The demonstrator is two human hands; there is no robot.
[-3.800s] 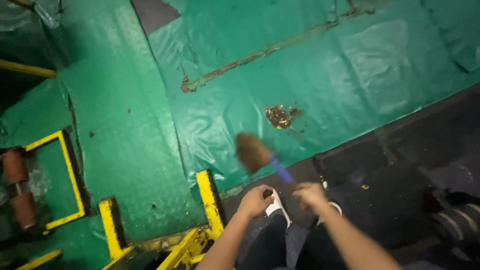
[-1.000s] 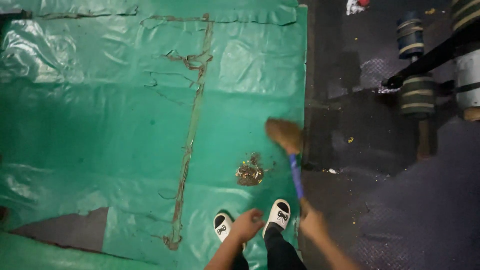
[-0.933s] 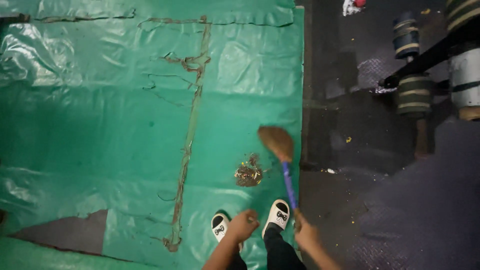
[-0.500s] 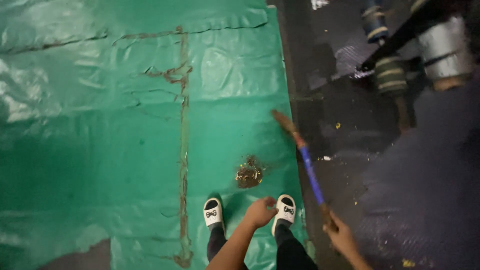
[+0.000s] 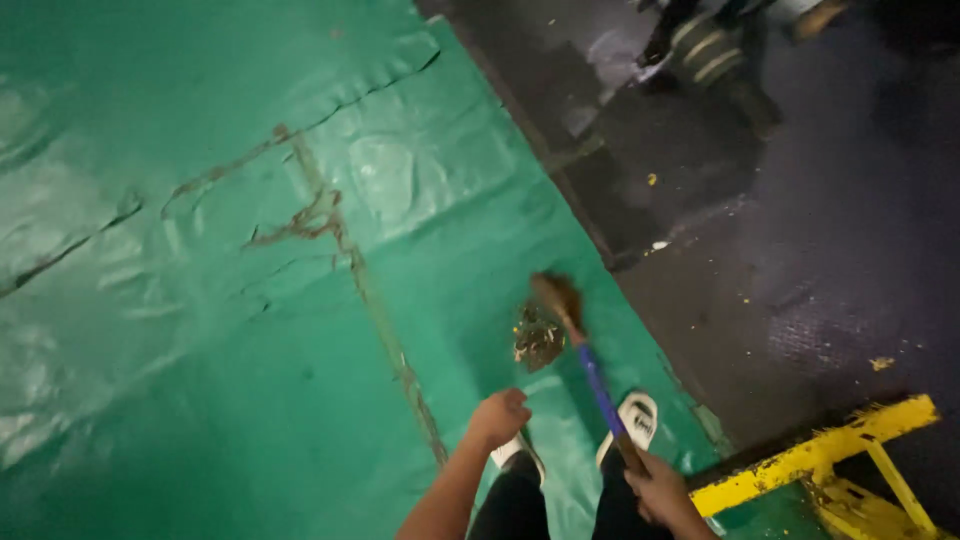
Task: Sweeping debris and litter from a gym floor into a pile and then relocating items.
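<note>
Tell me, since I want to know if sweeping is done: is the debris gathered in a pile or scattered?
Mostly gathered: a brown debris pile lies on the green tarp beside the broom; a few bits dot the dark floor.

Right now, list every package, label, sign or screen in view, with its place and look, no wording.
Dark printed mark on the strap of each white slipper, bottom centre, on the green sheet; too small to make out.
No packages, signs or screens in view.

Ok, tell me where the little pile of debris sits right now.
The debris pile lies on the green tarp, just left of the broom head and ahead of the white shoes.
</note>
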